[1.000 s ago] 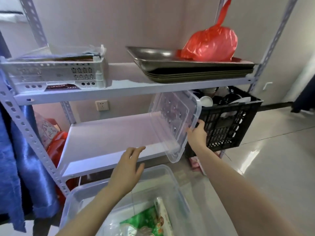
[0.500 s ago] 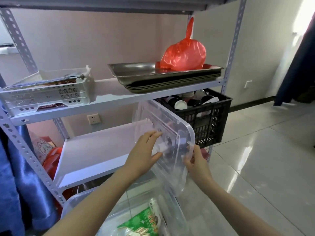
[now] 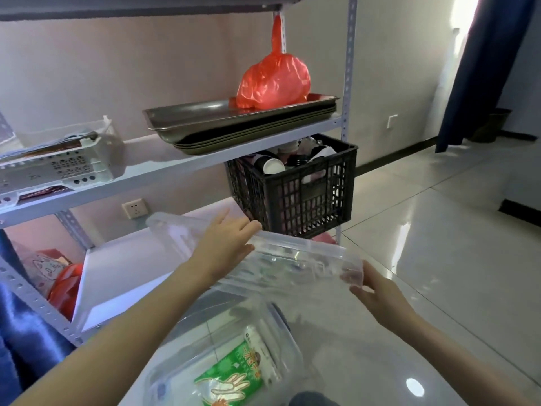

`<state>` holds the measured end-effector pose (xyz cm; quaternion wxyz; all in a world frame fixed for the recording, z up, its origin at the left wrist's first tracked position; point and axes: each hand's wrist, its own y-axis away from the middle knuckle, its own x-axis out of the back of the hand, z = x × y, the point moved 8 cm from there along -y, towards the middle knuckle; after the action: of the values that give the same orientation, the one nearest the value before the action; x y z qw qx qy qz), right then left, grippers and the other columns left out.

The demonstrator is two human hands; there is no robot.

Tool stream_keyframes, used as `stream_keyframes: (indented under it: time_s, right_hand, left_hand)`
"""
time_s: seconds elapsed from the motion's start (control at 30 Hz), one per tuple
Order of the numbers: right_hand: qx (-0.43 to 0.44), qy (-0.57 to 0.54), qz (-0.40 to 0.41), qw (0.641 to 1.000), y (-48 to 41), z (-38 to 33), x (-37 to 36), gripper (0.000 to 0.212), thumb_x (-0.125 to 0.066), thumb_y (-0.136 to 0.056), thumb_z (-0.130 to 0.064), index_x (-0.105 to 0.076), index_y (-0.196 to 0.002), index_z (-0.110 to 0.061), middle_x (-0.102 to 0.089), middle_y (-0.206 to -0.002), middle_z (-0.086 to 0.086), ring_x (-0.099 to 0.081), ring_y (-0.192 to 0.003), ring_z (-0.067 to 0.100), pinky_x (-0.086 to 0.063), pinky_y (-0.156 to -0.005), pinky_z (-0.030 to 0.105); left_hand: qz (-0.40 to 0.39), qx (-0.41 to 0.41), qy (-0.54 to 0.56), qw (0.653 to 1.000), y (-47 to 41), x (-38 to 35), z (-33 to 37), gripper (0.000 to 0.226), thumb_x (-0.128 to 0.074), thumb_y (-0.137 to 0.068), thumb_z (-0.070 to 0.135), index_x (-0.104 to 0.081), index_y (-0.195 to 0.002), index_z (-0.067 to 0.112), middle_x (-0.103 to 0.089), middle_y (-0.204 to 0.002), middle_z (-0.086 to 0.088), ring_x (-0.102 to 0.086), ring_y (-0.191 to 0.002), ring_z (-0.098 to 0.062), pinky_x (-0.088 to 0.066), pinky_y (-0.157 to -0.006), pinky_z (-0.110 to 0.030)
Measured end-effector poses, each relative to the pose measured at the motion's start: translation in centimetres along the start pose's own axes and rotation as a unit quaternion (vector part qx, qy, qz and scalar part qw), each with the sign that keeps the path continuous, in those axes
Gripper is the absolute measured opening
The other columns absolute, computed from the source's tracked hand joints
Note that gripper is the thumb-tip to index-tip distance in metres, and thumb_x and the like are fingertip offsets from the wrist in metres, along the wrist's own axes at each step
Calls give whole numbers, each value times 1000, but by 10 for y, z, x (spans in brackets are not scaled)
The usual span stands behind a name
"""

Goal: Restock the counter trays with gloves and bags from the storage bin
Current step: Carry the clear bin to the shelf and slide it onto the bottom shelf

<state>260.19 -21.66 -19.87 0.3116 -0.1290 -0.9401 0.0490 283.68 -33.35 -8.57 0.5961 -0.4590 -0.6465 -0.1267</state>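
A clear plastic lid (image 3: 292, 259) hangs nearly flat in the air above the clear storage bin (image 3: 287, 332) on the floor. My left hand (image 3: 225, 244) lies with straight fingers on the lid's top near its far edge. My right hand (image 3: 377, 291) holds the lid's near right corner, fingers under it. Inside the bin lies a green pack of gloves (image 3: 234, 379) with a hand printed on it, and a white pack (image 3: 260, 347) beside it.
A grey metal rack stands ahead. Its upper shelf carries stacked steel trays (image 3: 240, 121) with a red bag (image 3: 275, 83) and a white basket (image 3: 55, 165). A black crate (image 3: 295, 189) of cups sits on the white lower shelf (image 3: 123, 273). Tiled floor opens to the right.
The lid has tipped from nearly upright to nearly flat and come lower, toward me. My left hand went from reaching for it to lying on top of it. The view swung right.
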Motion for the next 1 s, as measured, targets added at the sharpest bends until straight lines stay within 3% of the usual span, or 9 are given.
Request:
stream_keyframes:
  time_s: [0.07,0.13,0.23,0.33,0.5,0.63,0.73,0.8,1.0]
  right_hand:
    - [-10,-16,20,1000,-4,8,6,30,-66,-86,-6,-59,-106,-27,-67,-100,-6,-63,-95,12,-41,-70,0]
    - [-60,-70,34,995,-11,18,8,24,-69,-85,-12,-62,-105,-25,-64,-108,-5,-61,-98,13,-45,-71,6]
    - [-206,-241,-6,948,-20,41,-6,22,-60,-92,-11,-62,-113,-17,-63,-117,13,-65,-99,23,-56,-79,32]
    - [-264,-374,-44,888,-30,32,-33,22,-55,-96,-22,-63,-108,-5,-67,-110,21,-69,-98,27,-61,-72,36]
    - [-223,-256,-126,932,-43,-2,-97,39,-74,-80,-17,-62,-98,16,-55,-87,13,-52,-80,26,-44,-73,37]
    - [-235,-188,-140,943,-44,4,-139,31,-73,-76,-1,-64,-105,5,-61,-95,17,-60,-85,29,-48,-77,39]
    - [-223,-63,-164,959,-36,18,-169,59,-76,-73,-8,-55,-128,-1,-60,-121,16,-61,-109,31,-50,-91,39]
    - [-223,-35,-164,960,-26,29,-188,69,-76,-72,-7,-49,-136,-5,-55,-134,16,-58,-116,28,-51,-92,39]
    - [-203,8,-165,965,-5,50,-229,72,-74,-73,-2,-46,-139,-10,-58,-133,12,-55,-122,26,-46,-87,30]
  left_hand:
    - [37,-21,11,999,18,4,7,37,-83,-66,17,-62,-96,13,-64,-81,-7,-63,-71,-29,-50,-64,-36]
    - [61,-32,4,998,40,2,12,33,-78,-69,16,-57,-94,14,-59,-76,-7,-58,-64,-29,-44,-53,-33]
    - [90,-28,-30,995,76,-6,11,28,-67,-74,7,-52,-96,15,-55,-75,-7,-51,-61,-28,-38,-50,-32]
    - [93,-8,-26,995,110,-14,8,24,-51,-77,3,-53,-98,14,-56,-76,-7,-49,-61,-27,-37,-51,-32]
    - [24,28,13,999,152,-36,12,40,-74,-59,-4,-61,-94,11,-60,-78,-7,-56,-64,-27,-44,-54,-32]
    - [-94,36,117,988,199,-59,1,42,-77,-66,37,-59,-101,22,-59,-85,4,-57,-71,-17,-44,-58,-25]
    - [-220,162,184,944,261,-94,-27,61,-62,-63,73,-55,-111,37,-51,-97,19,-52,-87,-3,-44,-76,-22]
    - [-219,285,255,898,308,-112,-52,63,-60,-64,77,-53,-116,41,-49,-106,23,-50,-98,2,-41,-88,-21]
    - [-169,602,213,751,445,-147,-107,61,-69,-84,27,-44,-138,12,-50,-131,-23,-51,-116,-38,-39,-99,-43]
